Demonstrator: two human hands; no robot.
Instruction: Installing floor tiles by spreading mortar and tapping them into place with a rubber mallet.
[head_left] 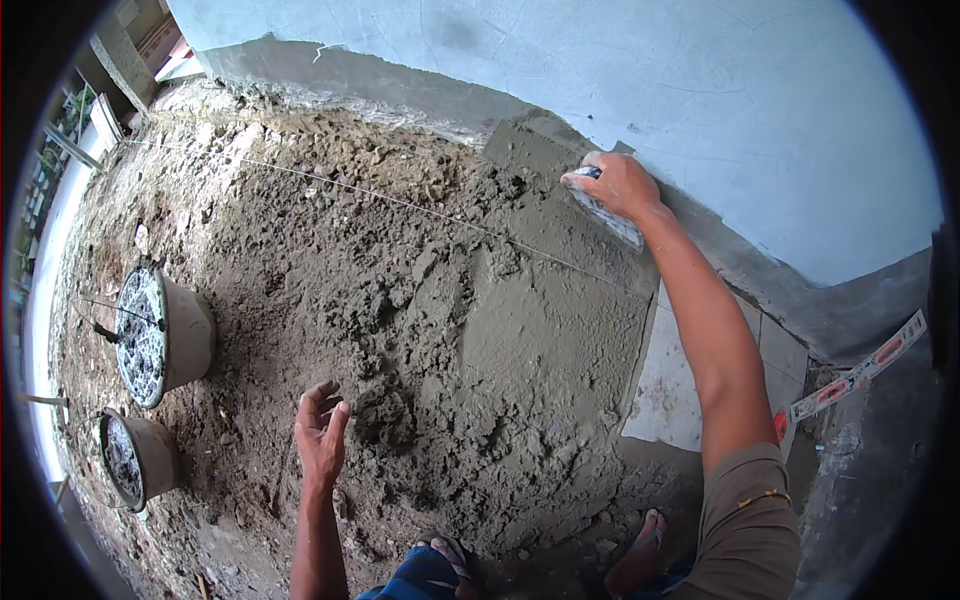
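My right hand point(618, 185) grips a flat trowel point(610, 220) laid on wet grey mortar point(540, 330) close to the base of the pale blue wall point(600, 70). My left hand point(322, 425) is held over the rough, lumpy mix point(390, 390) at lower middle, fingers apart and loosely bent, with nothing in it. A thin string point(300, 174) runs across the bed from upper left toward the tiles point(668, 380), which border the smoothed mortar on the right.
Two buckets point(188, 338) point(153, 462) stand on the dirt at left. A spirit level point(850, 372) leans at the right beside the tiles. Posts point(125, 70) stand at the far upper left. My sandaled feet point(450, 555) are at the bottom edge.
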